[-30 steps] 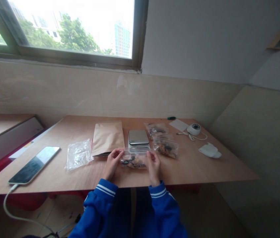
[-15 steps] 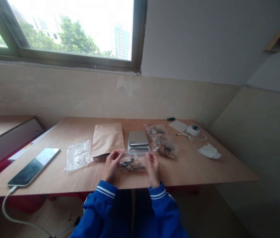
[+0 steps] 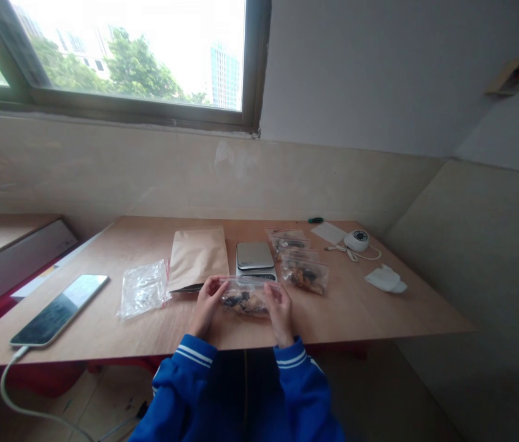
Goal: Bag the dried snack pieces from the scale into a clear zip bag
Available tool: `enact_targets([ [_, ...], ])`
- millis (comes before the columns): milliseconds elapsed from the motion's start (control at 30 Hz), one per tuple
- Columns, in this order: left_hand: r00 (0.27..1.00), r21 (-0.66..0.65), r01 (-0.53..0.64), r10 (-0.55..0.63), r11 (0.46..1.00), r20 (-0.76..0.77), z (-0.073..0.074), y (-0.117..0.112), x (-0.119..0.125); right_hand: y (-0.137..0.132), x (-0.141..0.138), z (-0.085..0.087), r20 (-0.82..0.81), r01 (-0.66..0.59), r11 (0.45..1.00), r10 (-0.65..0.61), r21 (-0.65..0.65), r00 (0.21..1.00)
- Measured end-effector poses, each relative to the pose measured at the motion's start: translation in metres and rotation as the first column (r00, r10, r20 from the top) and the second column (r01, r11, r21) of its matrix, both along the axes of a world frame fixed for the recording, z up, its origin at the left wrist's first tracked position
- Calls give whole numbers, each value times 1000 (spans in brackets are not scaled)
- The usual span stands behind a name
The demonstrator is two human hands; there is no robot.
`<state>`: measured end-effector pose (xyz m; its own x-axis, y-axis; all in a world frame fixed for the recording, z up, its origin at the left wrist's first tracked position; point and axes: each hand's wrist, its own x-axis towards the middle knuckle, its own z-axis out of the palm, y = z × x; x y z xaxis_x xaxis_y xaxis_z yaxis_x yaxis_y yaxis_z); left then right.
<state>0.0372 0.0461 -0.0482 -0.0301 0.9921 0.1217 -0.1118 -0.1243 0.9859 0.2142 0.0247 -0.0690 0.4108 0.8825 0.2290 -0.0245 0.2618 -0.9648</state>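
A small clear zip bag with dark and tan pieces inside lies on the wooden table, held between both hands. My left hand pinches its upper left corner. My right hand pinches the upper right end of its top edge. Both sleeves are blue with white stripes. Just behind the bag stands a small silver scale. A brown paper pouch lies to the left of the scale.
Two more filled clear bags lie right of the scale. An empty crumpled clear bag and a phone on a cable lie at left. A white round device, a card and a white wad sit at right.
My right hand has slid slightly left along the bag's top edge. The view has shifted a little; the bag stays on the table.
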Motion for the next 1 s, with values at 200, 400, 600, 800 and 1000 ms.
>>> enact_targets([
  [200,999,34,-22,24,999,-46,-2,-1,-2,-2,1,2,18,-19,1000,19,13,1000],
  [400,995,66,-50,55,997,-81,-1,-1,-3,-3,0,1,-10,-42,999,42,2,999],
  [600,994,76,-54,60,996,-91,0,-1,-2,-5,-1,4,-90,-160,987,157,-31,983],
  [800,991,92,-49,60,995,-118,1,-1,-2,-2,-2,2,-70,-171,985,169,-24,983],
  [1000,996,54,-11,16,998,-92,5,-4,-1,-1,-2,-1,-2,-104,994,104,-29,995],
])
